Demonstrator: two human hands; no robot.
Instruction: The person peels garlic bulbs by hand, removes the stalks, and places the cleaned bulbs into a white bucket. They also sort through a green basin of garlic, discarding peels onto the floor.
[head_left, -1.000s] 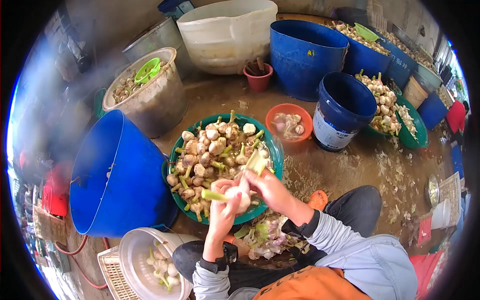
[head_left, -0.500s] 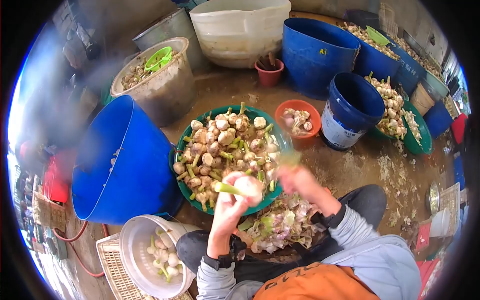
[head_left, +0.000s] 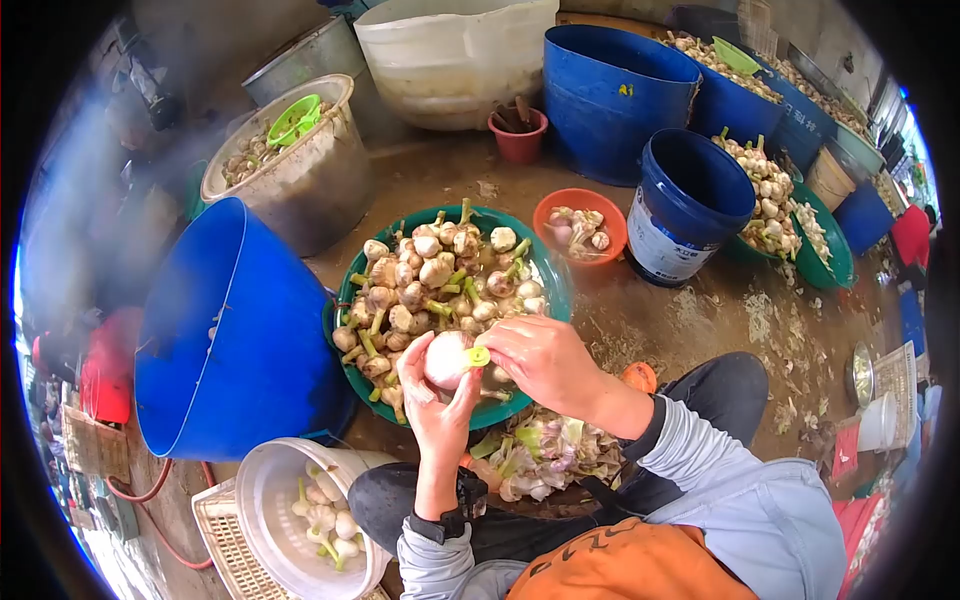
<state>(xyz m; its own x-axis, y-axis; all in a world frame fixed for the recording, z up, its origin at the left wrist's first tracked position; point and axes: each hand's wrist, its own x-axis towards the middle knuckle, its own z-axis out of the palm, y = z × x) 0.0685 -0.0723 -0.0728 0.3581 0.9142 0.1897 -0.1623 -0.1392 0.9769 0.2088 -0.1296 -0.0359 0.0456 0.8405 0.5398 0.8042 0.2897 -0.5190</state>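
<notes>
Left hand (head_left: 437,395) closed around a garlic bulb (head_left: 447,358), right hand (head_left: 540,358) pinching its green stem (head_left: 478,356), above the green basin's near rim (head_left: 500,413).

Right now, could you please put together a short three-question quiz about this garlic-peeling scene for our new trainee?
1. True or false: the left hand holds a garlic bulb.
2. What is the right hand doing? A) resting on the blue bucket B) pinching at the bulb's green stem end C) reaching into the orange bowl
3. Fill in: the pile of unpeeled garlic lies in a ____ basin.

Key
1. True; its grip wraps the bulb.
2. B.
3. Green; peeled bulbs lie in the white tub at lower left, and skins are heaped by the knees.
</notes>
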